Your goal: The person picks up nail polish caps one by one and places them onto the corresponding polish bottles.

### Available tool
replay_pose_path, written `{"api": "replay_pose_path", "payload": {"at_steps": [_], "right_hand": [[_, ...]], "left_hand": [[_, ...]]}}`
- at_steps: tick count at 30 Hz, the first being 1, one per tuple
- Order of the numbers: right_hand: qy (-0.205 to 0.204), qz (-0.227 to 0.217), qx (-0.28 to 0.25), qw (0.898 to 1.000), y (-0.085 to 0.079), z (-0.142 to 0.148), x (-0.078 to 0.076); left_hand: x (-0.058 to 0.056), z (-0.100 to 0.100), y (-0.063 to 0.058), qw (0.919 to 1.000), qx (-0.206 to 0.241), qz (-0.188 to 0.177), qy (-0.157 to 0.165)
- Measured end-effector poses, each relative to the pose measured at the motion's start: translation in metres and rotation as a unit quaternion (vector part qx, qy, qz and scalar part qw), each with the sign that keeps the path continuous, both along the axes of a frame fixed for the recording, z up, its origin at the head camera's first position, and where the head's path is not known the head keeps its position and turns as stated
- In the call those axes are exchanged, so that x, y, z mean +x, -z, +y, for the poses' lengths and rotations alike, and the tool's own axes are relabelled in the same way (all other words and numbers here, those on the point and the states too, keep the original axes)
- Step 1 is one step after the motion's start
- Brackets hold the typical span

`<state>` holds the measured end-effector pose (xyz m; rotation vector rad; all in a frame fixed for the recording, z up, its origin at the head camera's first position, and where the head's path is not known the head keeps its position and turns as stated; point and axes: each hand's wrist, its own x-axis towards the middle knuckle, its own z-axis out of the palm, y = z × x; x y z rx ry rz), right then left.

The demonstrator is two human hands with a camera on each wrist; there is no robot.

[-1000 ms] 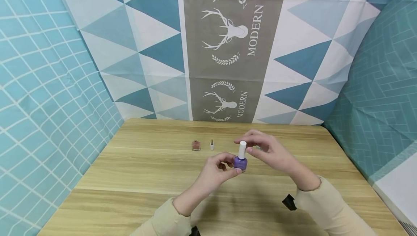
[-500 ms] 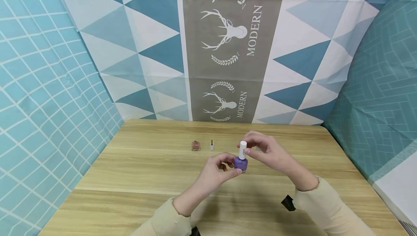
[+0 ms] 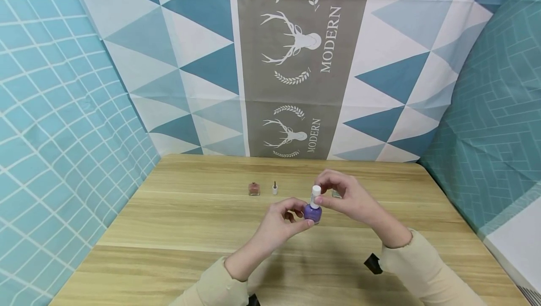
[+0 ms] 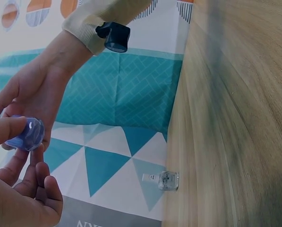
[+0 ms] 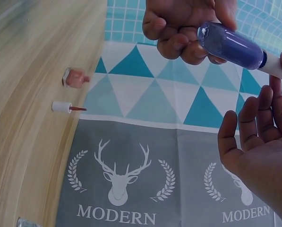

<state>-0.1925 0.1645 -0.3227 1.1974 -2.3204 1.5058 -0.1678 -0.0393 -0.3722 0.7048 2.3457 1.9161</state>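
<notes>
Head view: one wooden table [image 3: 169, 221], light grain, its far edge against a patterned cloth [image 3: 270, 62].

Item: one purple bottle [image 3: 313, 214], glass, held above the table, right of its middle, nearly upright with the top leaning slightly right. Fitted at the neck, one white cap [image 3: 315, 191]; the right wrist view shows a dark ring where the two meet.

Left hand [image 3: 282, 220]: pinches the purple bottle between thumb and fingers, thumb low on the glass; remaining fingers bent.

Right hand [image 3: 346, 197]: holds the white cap between thumb and fingertips; remaining fingers loosely curved, apart from the bottle.

Item: one rose-brown bottle [image 3: 254, 189], small, square, without cap, standing near the table's far edge, left of that edge's middle.

Item: one brush cap [image 3: 274, 190], white, standing on its top with the dark brush pointing up; just right of the rose-brown bottle, not touching it.

Item: one clear bottle [image 4: 168, 181] with a white top, upright near the far edge, towards the far right corner; partly hidden behind the right hand in the head view.

Surroundings: patterned cloth in blue and white triangles, with a grey band bearing deer heads and "MODERN"; light-blue tile-print cloth [image 3: 50, 109] along the left edge; teal herringbone cloth [image 3: 498, 109] along the right edge.
</notes>
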Motion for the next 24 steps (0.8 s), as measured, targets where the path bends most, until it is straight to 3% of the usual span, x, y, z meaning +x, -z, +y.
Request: {"api": "replay_pose_path", "payload": {"at_steps": [11, 19, 24], "right_hand": [[0.004, -0.011, 0.019, 1.000, 0.0001, 0.0005, 0.0019], [-0.052, -0.012, -0.003, 0.999, -0.0030, 0.0026, 0.0030], [-0.034, -0.009, 0.008, 0.999, -0.0054, 0.0029, 0.0054]], "left_hand": [[0.0003, -0.0008, -0.0006, 1.0000, -0.005, -0.002, 0.002], [0.0010, -0.0001, -0.0011, 0.9999, -0.013, 0.003, 0.002], [0.0014, 0.0000, -0.0017, 0.9999, -0.015, 0.002, 0.003]]}}
